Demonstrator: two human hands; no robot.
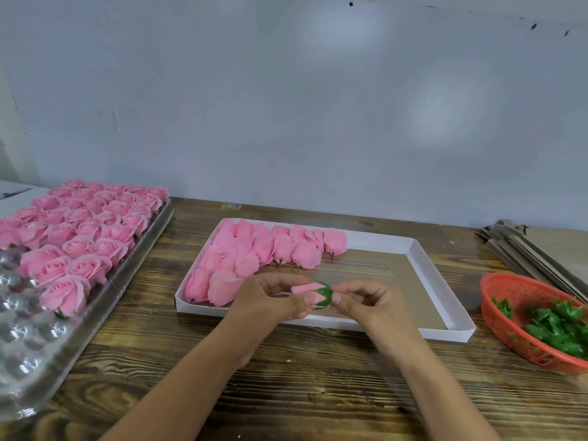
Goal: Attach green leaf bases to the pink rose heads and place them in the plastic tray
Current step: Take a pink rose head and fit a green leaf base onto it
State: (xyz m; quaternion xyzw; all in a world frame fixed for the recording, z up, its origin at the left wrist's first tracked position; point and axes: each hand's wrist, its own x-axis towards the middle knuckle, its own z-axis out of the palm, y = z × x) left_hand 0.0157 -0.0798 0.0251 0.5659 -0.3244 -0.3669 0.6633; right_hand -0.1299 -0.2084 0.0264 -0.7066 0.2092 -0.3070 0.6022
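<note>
Pink rose head (306,288), one green leaf base (324,293), two hands (273,296) (366,302) gripping

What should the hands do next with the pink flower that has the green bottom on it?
Probably carry it left and set it in an empty cup of the clear plastic tray. The left hand and right hand hold the pink rose head with its green leaf base seemingly seated, and the tray's near cups look empty.
</note>
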